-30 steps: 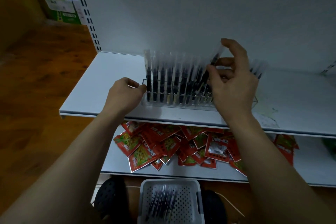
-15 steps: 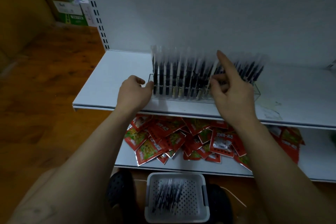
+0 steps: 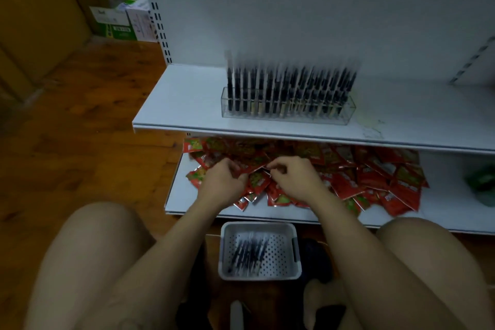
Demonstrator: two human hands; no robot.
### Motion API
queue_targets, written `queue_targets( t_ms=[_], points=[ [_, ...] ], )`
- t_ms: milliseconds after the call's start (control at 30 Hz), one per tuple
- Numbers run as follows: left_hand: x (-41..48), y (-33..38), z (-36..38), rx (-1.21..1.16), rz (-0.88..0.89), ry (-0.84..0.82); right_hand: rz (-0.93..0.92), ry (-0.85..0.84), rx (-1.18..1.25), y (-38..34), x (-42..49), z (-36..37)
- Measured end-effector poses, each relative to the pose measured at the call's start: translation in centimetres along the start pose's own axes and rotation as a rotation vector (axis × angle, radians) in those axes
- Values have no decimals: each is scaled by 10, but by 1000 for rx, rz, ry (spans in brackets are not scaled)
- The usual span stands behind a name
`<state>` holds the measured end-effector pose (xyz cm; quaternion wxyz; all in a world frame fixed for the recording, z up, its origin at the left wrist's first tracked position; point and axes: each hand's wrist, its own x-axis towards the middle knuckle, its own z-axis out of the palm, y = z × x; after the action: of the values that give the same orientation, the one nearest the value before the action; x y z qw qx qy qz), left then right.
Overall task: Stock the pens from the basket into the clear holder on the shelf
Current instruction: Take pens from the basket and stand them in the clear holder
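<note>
The clear holder (image 3: pixel 290 116) stands on the upper white shelf (image 3: pixel 182 99), packed with several upright black pens (image 3: pixel 289 86). A white perforated basket (image 3: pixel 258 225) sits on the floor between my knees with several black pens (image 3: pixel 247 252) lying in it. My left hand (image 3: pixel 222 182) and my right hand (image 3: pixel 297 179) hang side by side in front of the lower shelf, well below the holder and above the basket. Their fingers are loosely curled and I see nothing held in either.
Several red snack packets (image 3: pixel 375 174) lie heaped on the lower shelf (image 3: pixel 442 206) behind my hands. A green object (image 3: pixel 482 182) sits at its right end. Cardboard boxes (image 3: pixel 117 21) stand on the wooden floor (image 3: pixel 80 128) at the left.
Both hands left the holder and dropped from the upper shelf to the lower shelf's level. My view moved back and down, so the basket and my knees show more.
</note>
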<state>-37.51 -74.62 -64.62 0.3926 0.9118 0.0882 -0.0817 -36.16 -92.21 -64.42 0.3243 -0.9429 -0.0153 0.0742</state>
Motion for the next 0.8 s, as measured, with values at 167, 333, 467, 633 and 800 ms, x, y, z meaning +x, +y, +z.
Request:
queue_targets(
  t_ms=[167, 333, 467, 633, 800],
  points=[
    [-25, -43, 40, 2, -122, -150, 171, -214, 4, 47, -28, 63],
    [-42, -91, 79, 66, -326, -361, 433, -459, 17, 97, -56, 113],
    [-27, -108, 89, 103, -355, -406, 514, -584, -91, 116, -50, 123],
    [-2, -124, 106, 20, -390, -396, 521, -701, -66, 128, -27, 153],
    [11, -146, 144, -276, -649, -471, 613, -796, -17, 138, -7, 213]
  ],
)
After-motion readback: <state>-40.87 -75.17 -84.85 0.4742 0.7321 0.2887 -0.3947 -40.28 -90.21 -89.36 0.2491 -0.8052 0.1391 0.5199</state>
